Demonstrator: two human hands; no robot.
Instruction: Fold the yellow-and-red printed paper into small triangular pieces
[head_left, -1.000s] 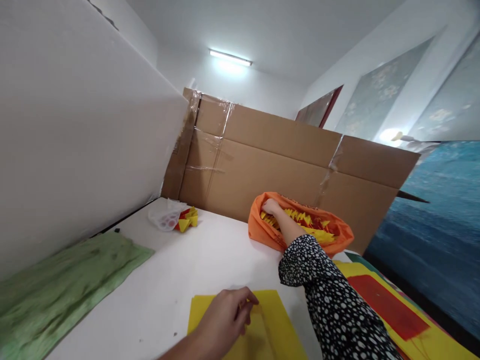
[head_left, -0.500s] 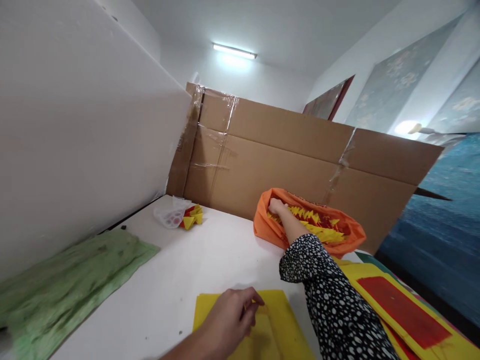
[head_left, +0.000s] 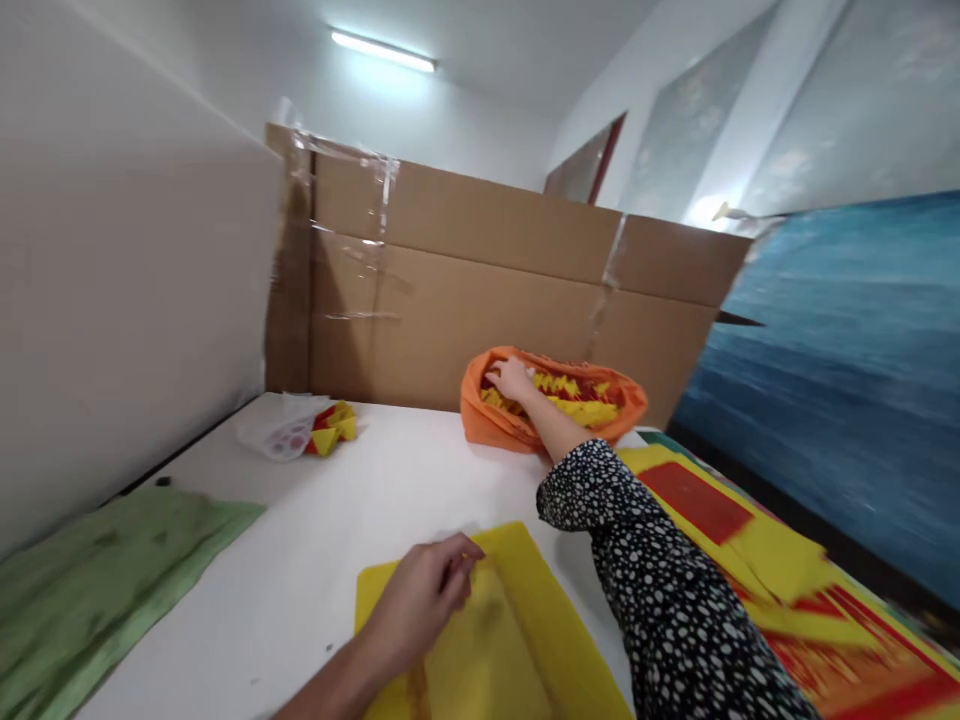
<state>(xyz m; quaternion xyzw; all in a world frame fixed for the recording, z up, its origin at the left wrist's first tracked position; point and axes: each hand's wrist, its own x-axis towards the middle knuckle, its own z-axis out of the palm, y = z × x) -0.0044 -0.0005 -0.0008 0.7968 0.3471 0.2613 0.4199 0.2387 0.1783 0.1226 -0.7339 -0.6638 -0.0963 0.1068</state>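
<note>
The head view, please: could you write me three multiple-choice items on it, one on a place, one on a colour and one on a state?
1. Where is the right hand?
A. In the orange bag
B. On the green cloth
C. On the cardboard wall

2. What colour is the sheet under the left hand?
A. Blue
B. Yellow
C. White

3. How does the orange bag stand?
A. Tied shut
B. Folded flat
C. Open, with folded paper pieces inside

Answers:
1 A, the hand reaches past the bag's rim onto the pieces.
2 B, the left hand's fingers rest on a yellow sheet on the white table.
3 C, the mouth gapes and yellow and red pieces show inside.
</note>
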